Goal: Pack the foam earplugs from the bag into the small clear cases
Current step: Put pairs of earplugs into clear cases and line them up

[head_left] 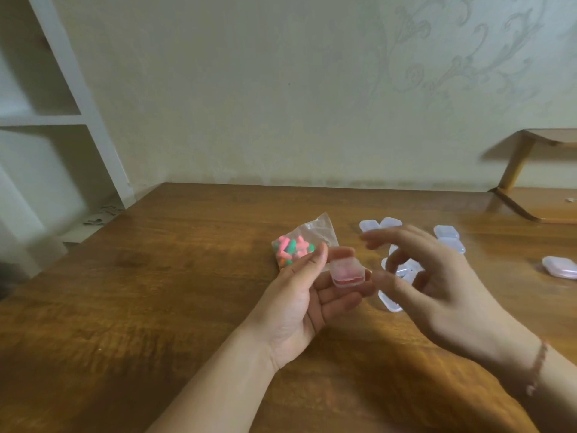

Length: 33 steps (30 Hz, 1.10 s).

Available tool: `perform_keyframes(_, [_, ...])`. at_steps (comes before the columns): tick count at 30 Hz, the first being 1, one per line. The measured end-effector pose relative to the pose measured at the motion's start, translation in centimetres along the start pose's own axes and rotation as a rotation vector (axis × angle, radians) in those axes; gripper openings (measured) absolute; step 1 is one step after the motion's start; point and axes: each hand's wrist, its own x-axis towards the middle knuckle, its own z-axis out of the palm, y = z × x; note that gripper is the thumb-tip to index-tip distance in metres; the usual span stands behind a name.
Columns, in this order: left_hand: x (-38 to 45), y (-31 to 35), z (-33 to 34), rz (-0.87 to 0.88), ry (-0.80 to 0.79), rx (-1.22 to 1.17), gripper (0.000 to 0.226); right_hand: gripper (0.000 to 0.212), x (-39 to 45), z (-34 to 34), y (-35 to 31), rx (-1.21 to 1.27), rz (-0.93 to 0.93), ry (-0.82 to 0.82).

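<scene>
Your left hand (307, 295) holds a small clear plastic case with pink inside (347, 271) in its fingertips, just right of the clear bag of pink and green foam earplugs (296, 246), your right hand (437, 276) blurry, fingers spread wide, over empty clear cases (392, 300), bare brown wooden table (156, 292) left of the bag.

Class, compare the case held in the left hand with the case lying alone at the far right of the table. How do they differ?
The held case sits in the left hand, above the table; the far-right case lies on it, untouched. The held one shows red-pink inside; the other looks pale pink. Both are small clear cases.
</scene>
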Motion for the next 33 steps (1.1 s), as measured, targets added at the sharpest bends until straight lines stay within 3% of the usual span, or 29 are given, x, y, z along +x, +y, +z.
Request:
perform_keyframes(4, [0.1,-0.3,0.1,0.058,0.038,0.235,0.03,0.024,-0.1,0.2,0.4,-0.034,-0.031,-0.104])
perform_keyframes(7, [0.0,-0.6,0.0,0.11,0.061,0.363,0.04,0.025,-0.1,0.2,0.9,-0.055,-0.066,-0.127])
perform_keyframes(10, [-0.3,-0.4,0.7,0.157,0.037,0.428,0.049,0.026,-0.2,0.2,1.0,-0.088,-0.095,-0.125])
perform_keyframes(15, [-0.8,0.1,1.8,0.197,-0.018,0.408,0.047,0.029,0.2,-1.7,0.3,-0.135,-0.149,-0.11])
perform_keyframes(19, [-1.1,-0.7,3.3,0.375,0.025,0.71,0.032,0.029,-0.7,-4.5,0.2,-0.129,-0.061,-0.09])
perform_keyframes(23, [-0.4,-2.5,5.6,0.34,-0.01,1.103,0.057,0.037,-3.6,-7.6,2.1,-0.327,0.015,-0.163])
perform_keyframes(25, [0.4,-3.7,7.6,0.306,-0.079,1.248,0.056,0.045,-5.1,-9.5,4.0,-0.367,0.1,-0.171])
perform_keyframes(29, [3.4,-6.8,13.2,0.384,-0.219,1.342,0.042,0.046,-7.9,-13.4,8.0,-0.446,0.252,-0.126])
perform_keyframes(31, [5.4,-8.8,15.9,0.397,-0.284,1.355,0.04,0.048,-9.3,-15.4,10.1,-0.502,0.323,-0.03])
perform_keyframes(33, [7.2,-10.8,18.4,0.381,-0.347,1.379,0.043,0.036,-10.6,-17.2,12.5,-0.512,0.442,0.099])
